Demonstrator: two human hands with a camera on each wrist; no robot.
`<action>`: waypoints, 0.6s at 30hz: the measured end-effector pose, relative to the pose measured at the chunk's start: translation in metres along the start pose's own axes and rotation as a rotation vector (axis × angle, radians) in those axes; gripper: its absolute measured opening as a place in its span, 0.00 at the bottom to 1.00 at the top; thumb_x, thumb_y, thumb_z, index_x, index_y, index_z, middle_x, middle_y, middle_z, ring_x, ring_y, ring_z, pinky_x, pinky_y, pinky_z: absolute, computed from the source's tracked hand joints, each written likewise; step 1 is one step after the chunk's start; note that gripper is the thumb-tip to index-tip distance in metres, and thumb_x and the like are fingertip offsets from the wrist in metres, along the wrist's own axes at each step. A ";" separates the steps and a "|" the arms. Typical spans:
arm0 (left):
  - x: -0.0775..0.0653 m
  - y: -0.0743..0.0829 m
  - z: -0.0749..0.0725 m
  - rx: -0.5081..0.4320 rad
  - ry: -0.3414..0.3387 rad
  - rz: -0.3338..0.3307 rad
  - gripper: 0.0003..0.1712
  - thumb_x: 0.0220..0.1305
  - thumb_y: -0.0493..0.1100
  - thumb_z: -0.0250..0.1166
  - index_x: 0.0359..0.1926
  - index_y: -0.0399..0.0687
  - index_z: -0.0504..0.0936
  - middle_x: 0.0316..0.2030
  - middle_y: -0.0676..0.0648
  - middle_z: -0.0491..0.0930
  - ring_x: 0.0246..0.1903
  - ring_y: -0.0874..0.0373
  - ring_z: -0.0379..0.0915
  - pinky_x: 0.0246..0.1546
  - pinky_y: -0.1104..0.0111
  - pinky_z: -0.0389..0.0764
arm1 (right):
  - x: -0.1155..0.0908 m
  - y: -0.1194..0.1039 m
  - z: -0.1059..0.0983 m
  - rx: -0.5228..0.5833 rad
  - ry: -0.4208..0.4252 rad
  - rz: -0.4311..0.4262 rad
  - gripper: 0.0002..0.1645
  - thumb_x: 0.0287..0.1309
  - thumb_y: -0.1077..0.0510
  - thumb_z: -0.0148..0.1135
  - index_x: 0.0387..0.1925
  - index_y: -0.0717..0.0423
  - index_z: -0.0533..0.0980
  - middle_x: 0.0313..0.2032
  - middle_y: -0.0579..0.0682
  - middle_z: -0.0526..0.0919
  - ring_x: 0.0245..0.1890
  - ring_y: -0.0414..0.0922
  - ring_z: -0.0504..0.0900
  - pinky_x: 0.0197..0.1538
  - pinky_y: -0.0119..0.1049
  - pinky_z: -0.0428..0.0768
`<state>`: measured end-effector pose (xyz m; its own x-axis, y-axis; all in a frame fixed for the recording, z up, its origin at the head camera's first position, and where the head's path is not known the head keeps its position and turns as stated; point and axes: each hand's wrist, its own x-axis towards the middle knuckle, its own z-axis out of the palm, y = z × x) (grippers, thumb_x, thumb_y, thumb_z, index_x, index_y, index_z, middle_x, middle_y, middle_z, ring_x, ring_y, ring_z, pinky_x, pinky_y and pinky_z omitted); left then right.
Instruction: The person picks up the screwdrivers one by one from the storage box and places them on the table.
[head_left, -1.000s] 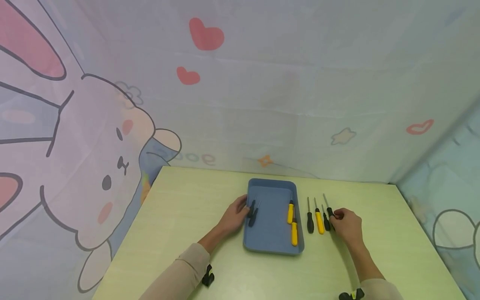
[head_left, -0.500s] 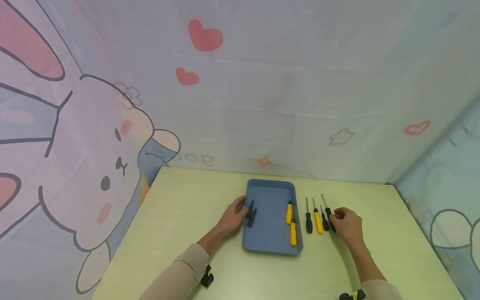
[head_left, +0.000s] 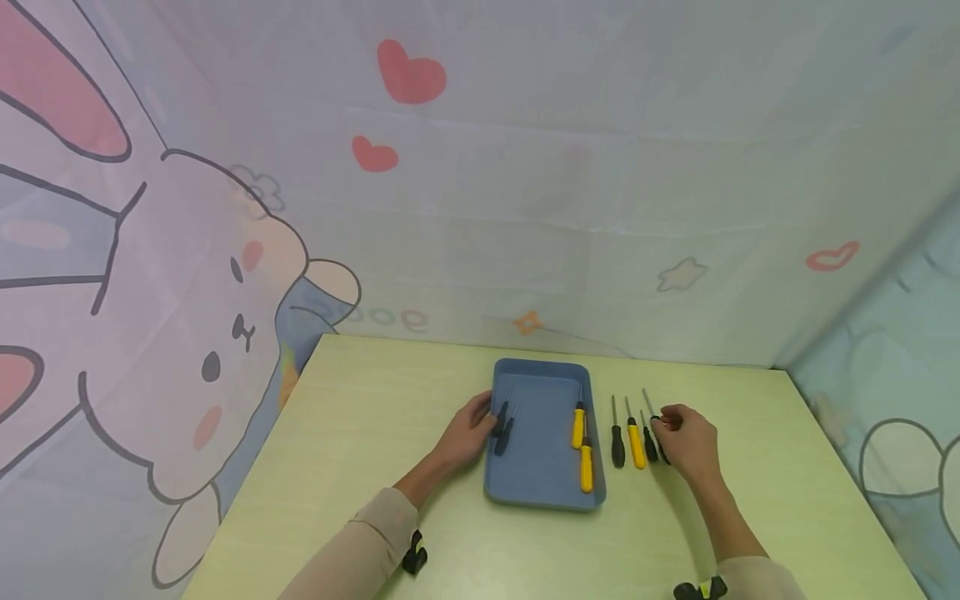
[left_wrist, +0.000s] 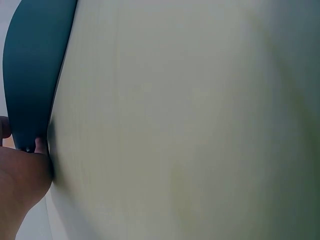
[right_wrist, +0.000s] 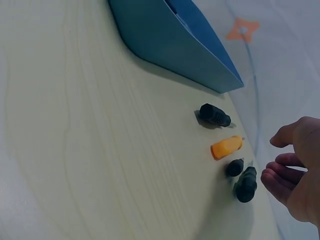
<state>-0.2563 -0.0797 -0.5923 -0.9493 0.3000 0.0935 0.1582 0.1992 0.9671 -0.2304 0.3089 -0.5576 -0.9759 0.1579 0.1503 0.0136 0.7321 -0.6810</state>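
My left hand point(head_left: 463, 437) grips the left rim of a blue-grey tray point(head_left: 543, 492), thumb on the inner side. Inside lie two black screwdrivers point(head_left: 506, 435) by that hand and two yellow-handled screwdrivers point(head_left: 587, 468) along the right wall. Right of the tray is a row on the table: a black screwdriver point(head_left: 618, 448), a yellow one point(head_left: 636, 443), a small black one point(head_left: 650, 448) and, rightmost, another black screwdriver point(right_wrist: 246, 186). Over that last one hovers my right hand point(head_left: 688, 446), fingers loosely bent and holding nothing; it partly hides the handle in the head view.
The pale wooden table point(head_left: 390, 392) ends at a printed cloth backdrop point(head_left: 525, 250) behind, with more cloth at both sides. A black wrist device point(head_left: 415, 553) sits at the left sleeve, another point(head_left: 701, 588) at the right one.
My right hand has shifted slightly forward and left over the rightmost black screwdriver, covering more of its handle. The left hand and the tray stay put.
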 end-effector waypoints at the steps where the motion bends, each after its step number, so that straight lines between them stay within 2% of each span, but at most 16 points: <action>1: 0.000 0.000 0.000 -0.002 0.001 -0.005 0.32 0.82 0.34 0.50 0.80 0.28 0.56 0.78 0.29 0.59 0.78 0.37 0.57 0.78 0.51 0.62 | 0.000 -0.001 0.001 0.004 -0.004 0.001 0.22 0.70 0.59 0.64 0.56 0.74 0.79 0.45 0.66 0.86 0.45 0.60 0.85 0.46 0.51 0.87; 11: 0.000 -0.003 -0.001 -0.023 0.004 -0.003 0.32 0.81 0.34 0.50 0.80 0.29 0.57 0.78 0.30 0.59 0.78 0.37 0.56 0.79 0.50 0.60 | 0.002 -0.015 0.007 0.059 -0.019 -0.021 0.25 0.71 0.59 0.64 0.61 0.74 0.77 0.51 0.70 0.85 0.52 0.64 0.85 0.56 0.57 0.87; 18: 0.001 -0.003 0.000 -0.038 0.013 -0.005 0.32 0.81 0.34 0.51 0.80 0.30 0.57 0.78 0.29 0.60 0.78 0.35 0.57 0.79 0.48 0.60 | 0.001 -0.025 0.012 0.102 -0.083 -0.082 0.30 0.74 0.53 0.64 0.65 0.73 0.74 0.60 0.71 0.81 0.60 0.66 0.80 0.64 0.59 0.82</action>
<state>-0.2576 -0.0801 -0.5952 -0.9536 0.2867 0.0920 0.1437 0.1651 0.9757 -0.2340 0.2827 -0.5492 -0.9875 0.0420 0.1519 -0.0852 0.6683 -0.7390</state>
